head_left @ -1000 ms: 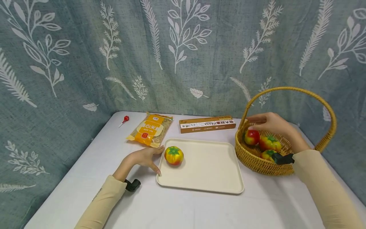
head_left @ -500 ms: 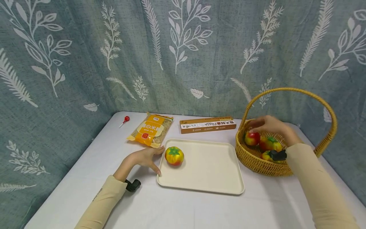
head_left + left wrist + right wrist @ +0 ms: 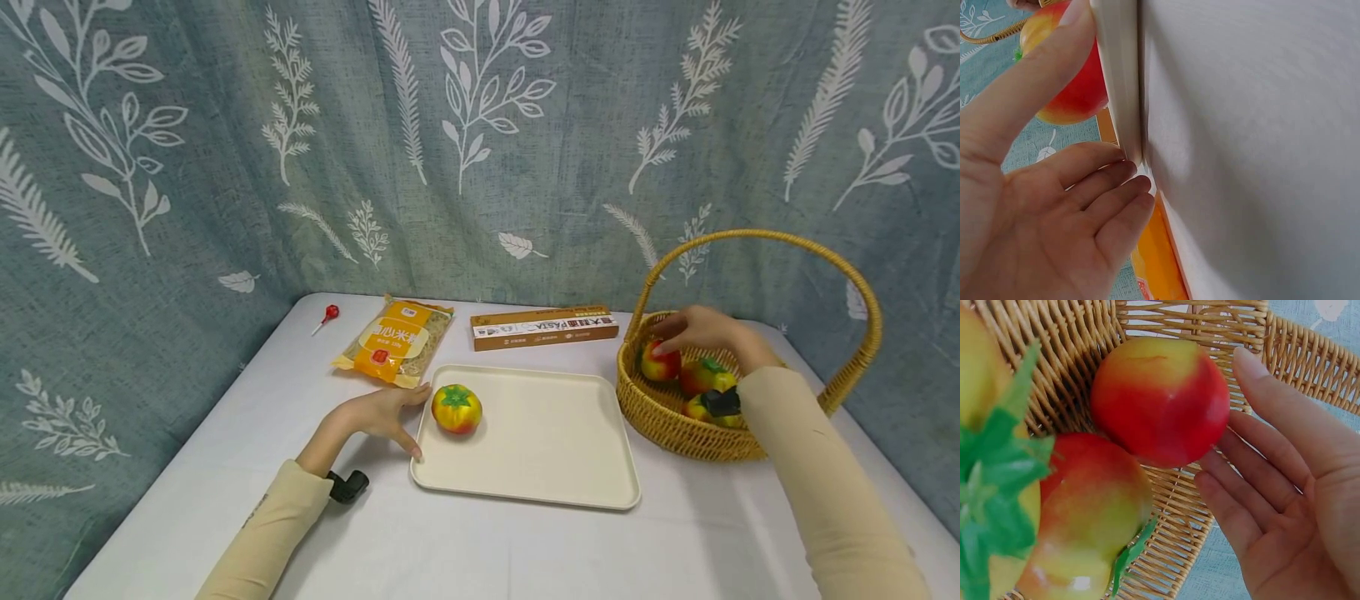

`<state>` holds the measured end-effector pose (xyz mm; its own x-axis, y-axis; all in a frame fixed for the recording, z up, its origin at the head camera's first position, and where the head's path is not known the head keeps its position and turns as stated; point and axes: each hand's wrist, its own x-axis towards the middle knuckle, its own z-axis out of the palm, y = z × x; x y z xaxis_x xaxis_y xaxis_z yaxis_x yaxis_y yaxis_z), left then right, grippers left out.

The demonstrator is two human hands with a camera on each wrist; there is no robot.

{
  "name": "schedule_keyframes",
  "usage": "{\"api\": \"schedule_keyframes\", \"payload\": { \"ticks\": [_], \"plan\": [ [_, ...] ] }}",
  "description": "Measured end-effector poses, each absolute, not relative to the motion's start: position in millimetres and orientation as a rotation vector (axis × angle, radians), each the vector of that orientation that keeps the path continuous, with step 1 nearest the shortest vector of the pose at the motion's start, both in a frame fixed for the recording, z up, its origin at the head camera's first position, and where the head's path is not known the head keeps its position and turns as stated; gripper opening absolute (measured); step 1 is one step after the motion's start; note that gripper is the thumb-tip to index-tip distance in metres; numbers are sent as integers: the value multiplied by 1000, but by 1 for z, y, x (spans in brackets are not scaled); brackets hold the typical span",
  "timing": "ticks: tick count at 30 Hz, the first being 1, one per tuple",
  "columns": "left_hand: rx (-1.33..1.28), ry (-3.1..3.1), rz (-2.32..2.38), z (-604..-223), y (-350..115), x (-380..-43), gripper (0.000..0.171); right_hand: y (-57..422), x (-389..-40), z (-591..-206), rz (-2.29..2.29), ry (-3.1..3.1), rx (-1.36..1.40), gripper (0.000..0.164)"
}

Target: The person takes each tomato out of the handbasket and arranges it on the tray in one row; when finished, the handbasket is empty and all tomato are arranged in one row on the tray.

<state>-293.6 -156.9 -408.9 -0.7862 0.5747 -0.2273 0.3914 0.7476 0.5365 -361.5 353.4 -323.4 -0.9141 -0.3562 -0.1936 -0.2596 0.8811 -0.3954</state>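
My left hand [image 3: 382, 417] rests at the left rim of a cream tray [image 3: 555, 442], thumb and fingers spread along its edge. On the tray's left part sits a yellow-red, persimmon-like fruit [image 3: 457, 408] with a green leafy top. My right hand [image 3: 705, 329] reaches into a wicker basket [image 3: 675, 437] beside a red and yellow fruit [image 3: 1160, 403]. In the right wrist view its fingers lie along the fruit's side, seemingly touching it, while the thumb stands apart. Nearby in the basket are another red-yellow fruit [image 3: 1094, 512] and a yellow one with green leaves [image 3: 997, 487].
An orange bag of grain [image 3: 397, 340] lies behind the left hand, with a red lollipop [image 3: 330, 313] farther left. A brown pasta box [image 3: 543, 327] lies behind the tray. The basket's tall handle [image 3: 765, 233] arches over the right side. A patterned curtain [image 3: 450, 167] backs the table.
My right hand has shifted left and slightly lower within the basket, closer over the red fruit, which shows more yellow now. The left hand and the tray have stayed put.
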Motion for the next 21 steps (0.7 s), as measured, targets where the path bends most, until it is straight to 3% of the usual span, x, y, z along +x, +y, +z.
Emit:
{"api": "schedule_keyframes", "payload": {
  "ticks": [21],
  "plan": [
    [734, 2565, 662, -410, -157, -295, 107, 352, -374, -331, -397, 2705, -354, 78]
  ]
}}
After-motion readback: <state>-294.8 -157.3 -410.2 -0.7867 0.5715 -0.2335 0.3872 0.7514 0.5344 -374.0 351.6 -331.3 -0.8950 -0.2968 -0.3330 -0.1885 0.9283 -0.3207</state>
